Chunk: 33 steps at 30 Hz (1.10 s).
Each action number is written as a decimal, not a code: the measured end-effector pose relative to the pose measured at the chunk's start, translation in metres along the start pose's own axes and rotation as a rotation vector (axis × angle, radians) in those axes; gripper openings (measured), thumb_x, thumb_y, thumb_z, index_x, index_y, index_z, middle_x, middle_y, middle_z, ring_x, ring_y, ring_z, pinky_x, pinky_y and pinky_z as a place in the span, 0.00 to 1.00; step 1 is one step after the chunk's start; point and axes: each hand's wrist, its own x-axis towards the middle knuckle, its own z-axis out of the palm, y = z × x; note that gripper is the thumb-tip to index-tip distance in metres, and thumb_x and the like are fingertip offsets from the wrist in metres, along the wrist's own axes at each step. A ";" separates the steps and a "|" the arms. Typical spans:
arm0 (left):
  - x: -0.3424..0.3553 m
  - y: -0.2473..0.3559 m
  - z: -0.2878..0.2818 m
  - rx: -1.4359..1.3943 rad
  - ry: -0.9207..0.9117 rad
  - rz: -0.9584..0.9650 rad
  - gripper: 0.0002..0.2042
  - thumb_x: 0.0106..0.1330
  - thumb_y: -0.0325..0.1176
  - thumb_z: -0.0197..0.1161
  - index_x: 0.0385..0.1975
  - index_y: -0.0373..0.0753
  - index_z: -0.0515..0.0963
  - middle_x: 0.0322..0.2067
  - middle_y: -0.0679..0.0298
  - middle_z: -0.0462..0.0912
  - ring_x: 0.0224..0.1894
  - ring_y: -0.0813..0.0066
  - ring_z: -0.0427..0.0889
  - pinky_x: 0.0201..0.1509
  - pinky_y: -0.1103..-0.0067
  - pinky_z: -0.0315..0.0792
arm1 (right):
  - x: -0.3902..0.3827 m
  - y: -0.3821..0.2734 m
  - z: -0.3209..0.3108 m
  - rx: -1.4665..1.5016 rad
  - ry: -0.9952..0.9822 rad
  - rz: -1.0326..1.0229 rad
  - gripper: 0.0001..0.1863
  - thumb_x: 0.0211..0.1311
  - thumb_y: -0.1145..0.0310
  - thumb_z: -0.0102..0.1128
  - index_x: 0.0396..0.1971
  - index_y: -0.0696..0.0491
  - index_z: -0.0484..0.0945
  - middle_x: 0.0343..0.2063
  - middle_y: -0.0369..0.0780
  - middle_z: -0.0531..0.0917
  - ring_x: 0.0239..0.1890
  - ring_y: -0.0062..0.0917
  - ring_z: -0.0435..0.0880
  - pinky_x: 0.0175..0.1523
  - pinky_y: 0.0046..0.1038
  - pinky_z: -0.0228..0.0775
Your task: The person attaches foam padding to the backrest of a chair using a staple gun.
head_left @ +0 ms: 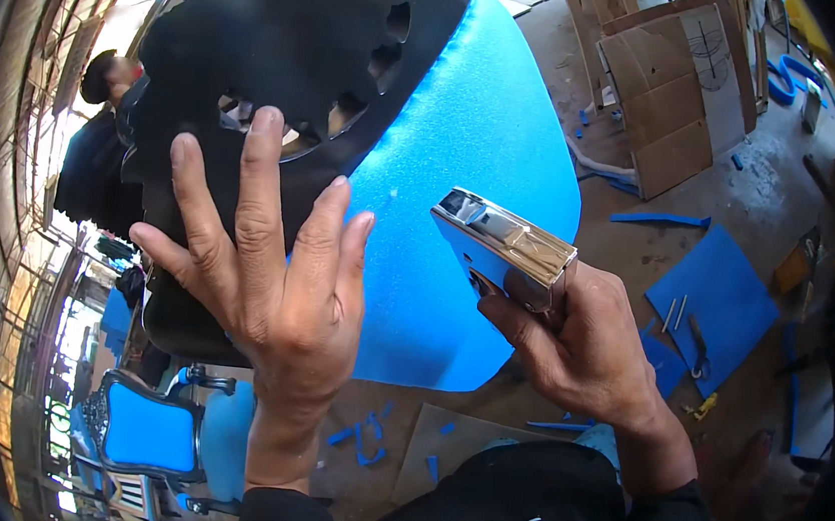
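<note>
A black panel [248,33] with ornate cut-out openings lies over a bright blue, rounded padded piece [473,105] whose edge runs beside it. My left hand [285,278] has its fingers spread, the fingertips over the lower part of the black panel and touching or very near it. My right hand [580,347] grips a metal staple gun [501,228], held tilted over the blue piece, its nose pointing up and left.
Cardboard sheets [654,102] lean at the upper right. Blue offcuts [711,289], rods and a dark tool lie on the floor to the right. A blue-upholstered armchair [148,424] stands at the lower left. A person [101,79] is behind the black panel at left.
</note>
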 end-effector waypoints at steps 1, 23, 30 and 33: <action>-0.001 0.001 0.001 -0.034 0.016 -0.022 0.07 0.63 0.38 0.74 0.38 0.49 0.90 0.71 0.63 0.73 0.80 0.48 0.54 0.79 0.39 0.30 | 0.001 0.001 -0.001 -0.008 -0.014 -0.011 0.12 0.64 0.73 0.70 0.35 0.59 0.74 0.19 0.46 0.79 0.20 0.33 0.81 0.28 0.34 0.68; -0.002 0.004 0.012 0.035 -0.010 -0.129 0.07 0.72 0.39 0.65 0.34 0.49 0.88 0.68 0.63 0.77 0.79 0.50 0.58 0.82 0.50 0.23 | 0.050 -0.005 0.015 -0.207 -0.038 -0.216 0.14 0.59 0.72 0.75 0.33 0.56 0.74 0.19 0.44 0.77 0.21 0.42 0.78 0.28 0.36 0.67; -0.001 0.006 0.009 0.001 -0.015 -0.140 0.06 0.72 0.38 0.65 0.34 0.48 0.87 0.68 0.63 0.77 0.79 0.50 0.58 0.81 0.47 0.23 | 0.055 -0.009 0.015 -0.249 -0.065 -0.183 0.13 0.60 0.72 0.74 0.33 0.57 0.75 0.17 0.44 0.77 0.19 0.40 0.79 0.27 0.36 0.67; 0.001 0.007 0.005 0.004 -0.047 -0.139 0.05 0.71 0.37 0.66 0.35 0.47 0.87 0.68 0.61 0.76 0.78 0.50 0.59 0.81 0.46 0.27 | 0.057 -0.009 0.016 -0.238 -0.095 -0.137 0.13 0.60 0.72 0.74 0.32 0.58 0.75 0.16 0.44 0.77 0.17 0.39 0.77 0.26 0.35 0.66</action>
